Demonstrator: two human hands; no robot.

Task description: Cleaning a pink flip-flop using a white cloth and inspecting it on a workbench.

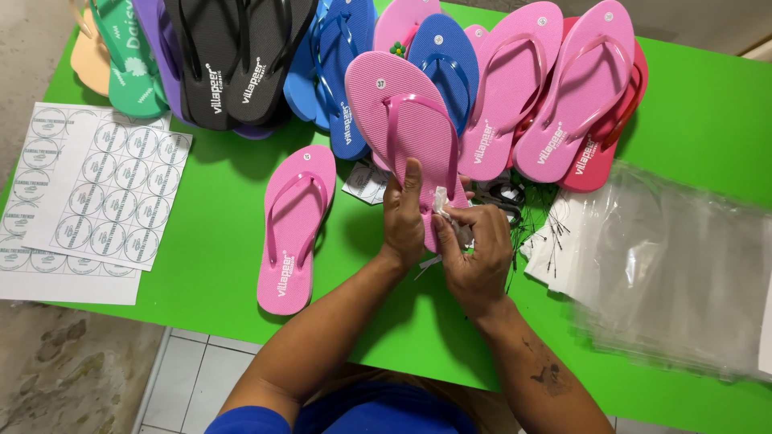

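My left hand point(403, 215) grips the heel end of a pink flip-flop point(402, 120), which tilts up over the green table point(209, 265). My right hand point(476, 249) pinches a small white tag point(441, 200) against that flip-flop's heel edge. A second pink flip-flop point(296, 225) lies flat on the table just left of my hands.
Rows of flip-flops lie across the back: black point(233, 56), blue point(342, 64), pink point(563, 88), green point(129, 56). Sheets of round stickers point(104, 193) sit at the left. A stack of clear plastic bags point(675, 273) lies at the right, beside black fastener pins point(547, 233).
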